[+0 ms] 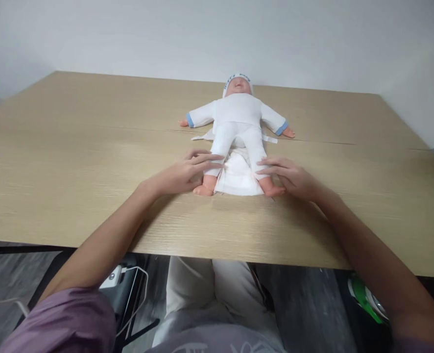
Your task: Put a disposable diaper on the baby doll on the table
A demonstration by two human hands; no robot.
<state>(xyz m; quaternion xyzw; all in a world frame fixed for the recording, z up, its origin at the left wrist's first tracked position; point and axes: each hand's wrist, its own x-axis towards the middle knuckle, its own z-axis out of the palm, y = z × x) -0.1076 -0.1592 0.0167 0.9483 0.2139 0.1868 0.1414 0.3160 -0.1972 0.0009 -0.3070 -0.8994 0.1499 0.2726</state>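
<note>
A baby doll (238, 115) in a white suit with blue cuffs and a white cap lies on its back on the wooden table (73, 162), head toward the wall. A white cloth (236, 179) is spread under and between its legs. My left hand (187, 172) rests by the doll's lower leg on the left side, fingers stretched out and touching it. My right hand (289, 175) lies on the other lower leg near the foot, fingers extended. Neither hand grips anything.
The table's near edge runs across the lower part of the view. Below it are my legs in light trousers (209, 294), a white power strip with cables (114, 279) on the left, and a green and white object (366, 299) on the right.
</note>
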